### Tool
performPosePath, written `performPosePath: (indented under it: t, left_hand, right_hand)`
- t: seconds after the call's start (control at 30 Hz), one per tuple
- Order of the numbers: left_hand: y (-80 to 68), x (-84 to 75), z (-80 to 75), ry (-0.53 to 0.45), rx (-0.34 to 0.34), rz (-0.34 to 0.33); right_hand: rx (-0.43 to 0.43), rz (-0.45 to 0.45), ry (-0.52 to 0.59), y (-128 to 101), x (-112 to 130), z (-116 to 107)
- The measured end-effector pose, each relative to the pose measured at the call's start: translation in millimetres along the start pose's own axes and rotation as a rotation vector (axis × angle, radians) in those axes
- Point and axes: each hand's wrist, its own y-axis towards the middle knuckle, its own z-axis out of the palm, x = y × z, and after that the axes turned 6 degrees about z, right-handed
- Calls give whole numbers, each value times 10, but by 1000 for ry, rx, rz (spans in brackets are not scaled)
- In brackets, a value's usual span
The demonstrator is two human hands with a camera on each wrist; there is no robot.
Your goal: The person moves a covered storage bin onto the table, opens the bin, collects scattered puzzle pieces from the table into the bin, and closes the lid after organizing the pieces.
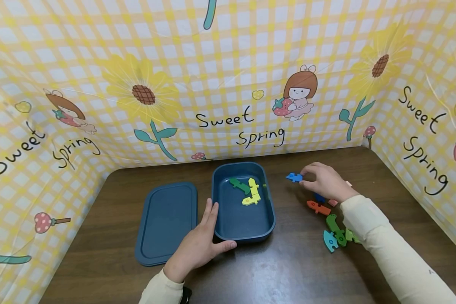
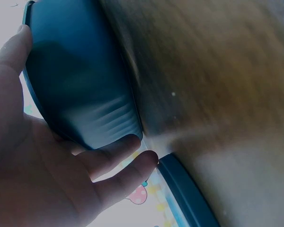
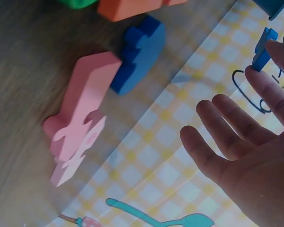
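Note:
My right hand [image 1: 324,181] pinches a small blue puzzle piece [image 1: 294,177] between thumb and index finger, right of the box; its other fingers are spread in the right wrist view. My left hand [image 1: 199,242] rests against the near left corner of a dark blue box [image 1: 228,219], its fingers along the left side and thumb at the front rim. Inside the box lie a dark green piece [image 1: 239,185] and yellow pieces [image 1: 251,200]. In the left wrist view, the left fingers [image 2: 113,153] are extended beside the box wall [image 2: 80,71].
A dark blue lid [image 1: 167,223] lies flat left of the box. Below the right hand are an orange piece [image 1: 318,207], a green piece [image 1: 336,230], a light blue piece [image 1: 330,241], a darker blue piece [image 3: 139,54] and pink pieces [image 3: 85,104]. Printed cloth [image 1: 228,84] walls the table.

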Motion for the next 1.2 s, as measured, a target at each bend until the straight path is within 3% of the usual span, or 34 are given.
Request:
performPosePath:
  t: [1.2]
  left_hand:
    - [3,-1,-3,7,2,-5]
  right_hand:
    - [27,-47,28,216,668,182]
